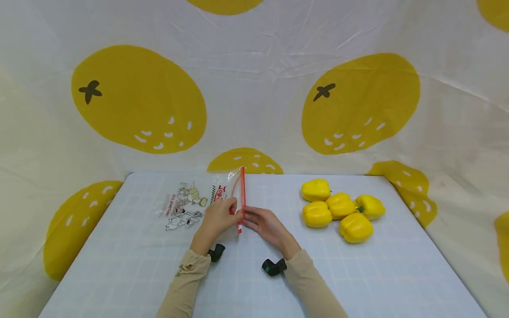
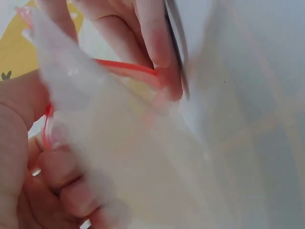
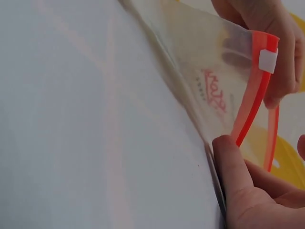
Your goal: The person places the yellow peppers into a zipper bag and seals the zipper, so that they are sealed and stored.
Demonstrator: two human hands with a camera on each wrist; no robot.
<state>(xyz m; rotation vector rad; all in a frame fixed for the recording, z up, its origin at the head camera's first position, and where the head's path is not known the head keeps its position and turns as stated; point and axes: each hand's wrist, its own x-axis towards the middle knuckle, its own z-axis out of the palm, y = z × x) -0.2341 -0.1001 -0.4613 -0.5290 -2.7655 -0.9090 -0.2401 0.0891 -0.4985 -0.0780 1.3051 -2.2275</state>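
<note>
A clear slider bag (image 1: 191, 203) with cartoon prints and a red zip edge lies toward the left, its red edge raised. My left hand (image 1: 218, 216) grips the bag by its mouth, thumb and curled fingers around the plastic. On the opposite side, my right hand (image 1: 266, 223) pinches the red edge low down, close to the tabletop. In the right wrist view the two red strips (image 3: 251, 107) stand apart, so the mouth gapes. A white slider (image 3: 268, 60) sits near one end of the strip. Clear plastic covers part of the left fingers (image 2: 62, 167) in the left wrist view.
Several yellow bell peppers (image 1: 340, 205) sit clustered on the pale checked tabletop (image 1: 246, 287), right of the hands. Behind the table hangs a white cloth (image 1: 254, 101) printed with large yellow fruit. Black wrist devices (image 1: 274, 267) are on both forearms.
</note>
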